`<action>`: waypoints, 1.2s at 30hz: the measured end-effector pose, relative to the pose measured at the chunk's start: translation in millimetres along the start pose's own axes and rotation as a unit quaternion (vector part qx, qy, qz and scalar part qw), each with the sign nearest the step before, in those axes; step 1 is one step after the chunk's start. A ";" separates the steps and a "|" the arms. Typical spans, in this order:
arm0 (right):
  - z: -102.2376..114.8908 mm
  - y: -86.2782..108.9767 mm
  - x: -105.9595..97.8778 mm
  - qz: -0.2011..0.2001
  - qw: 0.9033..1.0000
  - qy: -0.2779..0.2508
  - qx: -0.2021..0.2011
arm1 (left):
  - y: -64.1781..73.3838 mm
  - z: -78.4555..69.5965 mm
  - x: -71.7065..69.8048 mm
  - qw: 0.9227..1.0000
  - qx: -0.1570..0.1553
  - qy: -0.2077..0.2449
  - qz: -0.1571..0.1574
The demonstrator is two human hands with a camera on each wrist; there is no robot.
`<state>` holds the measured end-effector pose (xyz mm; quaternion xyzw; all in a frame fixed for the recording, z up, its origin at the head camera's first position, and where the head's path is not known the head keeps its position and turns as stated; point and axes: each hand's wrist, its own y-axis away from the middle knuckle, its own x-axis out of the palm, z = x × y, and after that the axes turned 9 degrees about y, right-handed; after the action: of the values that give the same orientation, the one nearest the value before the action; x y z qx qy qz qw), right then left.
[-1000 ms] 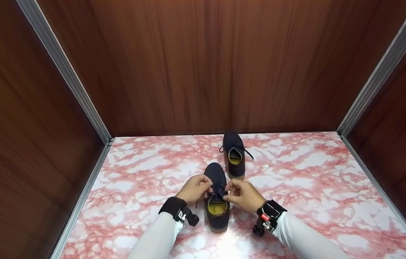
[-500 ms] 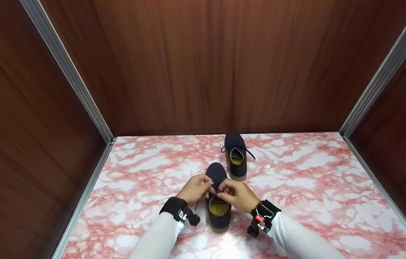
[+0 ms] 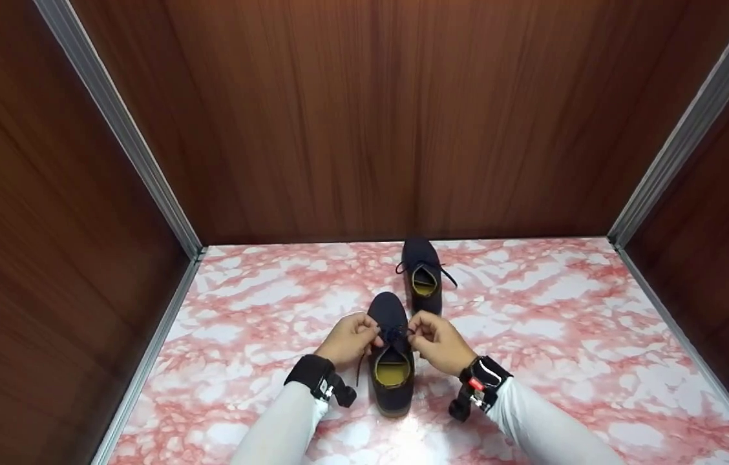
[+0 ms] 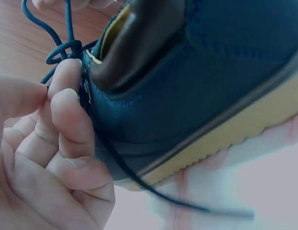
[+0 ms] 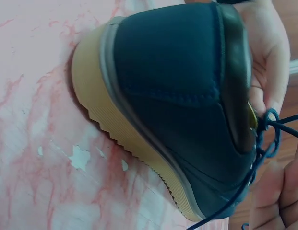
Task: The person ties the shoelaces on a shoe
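Observation:
A dark navy lace-up shoe [image 3: 392, 402] with a yellow insole stands toe away from me between my hands. My left hand [image 3: 346, 340] is at the left of its lacing, thumb and finger pinching the shoelace [image 4: 53, 28] beside a loose knot. On the other side my right hand [image 3: 443, 344] pinches a stretch of lace drawn out from the knot. In the left wrist view a loose lace end hangs down the shoe's side, below my curled fingers [image 4: 72, 120]. The right wrist view shows the heel and pale ridged sole [image 5: 115, 105], with my right hand partly cut off.
A matching navy shoe [image 3: 419, 253], its lace tied in a bow, stands just beyond and to the right, near the back wall [image 3: 364, 129]. Brown wood-look panels with grey metal edges enclose the red-and-white patterned surface [image 3: 545, 361] on three sides.
My right hand went left to the knot beside my left hand, then drew back right and slightly away from me with the lace. My left hand stayed nearly still.

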<state>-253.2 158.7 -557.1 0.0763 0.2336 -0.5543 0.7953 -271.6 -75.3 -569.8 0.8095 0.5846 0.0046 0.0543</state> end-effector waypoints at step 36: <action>-27.1 3.7 -25.4 -0.040 0.994 0.049 0.091 | 13.8 2.8 -24.1 0.979 0.054 -0.193 -0.031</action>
<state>-264.6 191.8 -569.9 0.1665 0.2238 -0.6000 0.7498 -265.9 -102.7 -570.0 0.7786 0.5870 -0.1847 0.1225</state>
